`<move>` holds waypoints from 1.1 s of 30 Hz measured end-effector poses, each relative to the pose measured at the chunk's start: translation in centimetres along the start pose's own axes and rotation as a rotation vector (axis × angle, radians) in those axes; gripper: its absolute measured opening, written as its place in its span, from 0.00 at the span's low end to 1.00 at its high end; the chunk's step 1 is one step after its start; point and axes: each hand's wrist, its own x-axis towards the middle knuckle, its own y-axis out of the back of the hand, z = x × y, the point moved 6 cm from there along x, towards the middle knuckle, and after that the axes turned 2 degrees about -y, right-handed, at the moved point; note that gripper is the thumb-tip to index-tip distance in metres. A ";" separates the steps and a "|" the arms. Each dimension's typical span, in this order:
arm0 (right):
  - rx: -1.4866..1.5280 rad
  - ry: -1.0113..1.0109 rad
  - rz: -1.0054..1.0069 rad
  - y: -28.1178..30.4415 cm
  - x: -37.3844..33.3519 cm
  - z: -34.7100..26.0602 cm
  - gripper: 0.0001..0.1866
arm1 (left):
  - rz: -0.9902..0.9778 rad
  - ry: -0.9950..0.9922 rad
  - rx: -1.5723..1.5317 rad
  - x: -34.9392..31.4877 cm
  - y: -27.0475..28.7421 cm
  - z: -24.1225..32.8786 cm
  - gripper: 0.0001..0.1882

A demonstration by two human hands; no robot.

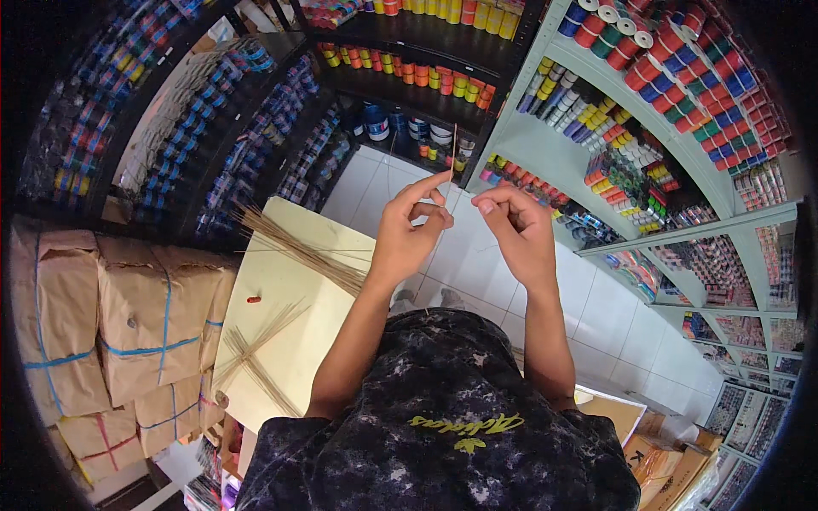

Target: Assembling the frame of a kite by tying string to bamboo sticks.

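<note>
Raised in front of my chest, my left hand (413, 228) pinches a thin brown stick (454, 153) that points up and away from me. To its right, my right hand (520, 234) is held apart from it, thumb and forefinger curled together. Whatever lies between those right fingertips is too fine to make out. Faint thread-like lines show near both hands. On the pale yellow tabletop (328, 223) at my left lies a bundle of similar thin sticks (302, 253). Closer to me, more sticks (257, 351) lie crossed, with a small red object (254, 300) between the two groups.
Brown paper parcels (149, 315) tied with cord are stacked at the far left. Dark shelves (409, 81) with colourful spools stand ahead and left; grey-green shelves (545, 140) with more spools line the right. White floor tiles (545, 298) and a cardboard box (669, 464) also show.
</note>
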 end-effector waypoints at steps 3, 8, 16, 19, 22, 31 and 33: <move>-0.014 -0.060 -0.042 -0.5 -0.7 0.9 0.06 | 0.024 -0.018 -0.005 0.2 0.6 -0.5 0.27; -0.037 -0.159 -0.106 -1.7 -2.5 2.5 0.06 | 0.045 0.008 0.010 0.5 0.8 -0.3 0.22; -0.142 -0.174 -0.229 -2.7 -4.8 5.6 0.08 | 0.053 -0.010 -0.023 1.1 1.0 -0.2 0.21; -0.148 -0.178 -0.230 -2.7 -5.5 6.0 0.09 | 0.087 -0.041 -0.035 1.3 1.1 -0.1 0.23; -0.200 -0.200 -0.233 -2.6 -5.9 6.3 0.09 | 0.049 -0.013 -0.025 1.5 0.9 0.1 0.21; -0.292 -0.204 -0.221 -2.9 -6.2 6.4 0.10 | 0.082 0.015 -0.059 2.1 0.6 0.4 0.23; -0.338 -0.215 -0.210 -2.8 -6.2 6.6 0.11 | 0.102 -0.006 -0.085 2.4 0.7 0.5 0.22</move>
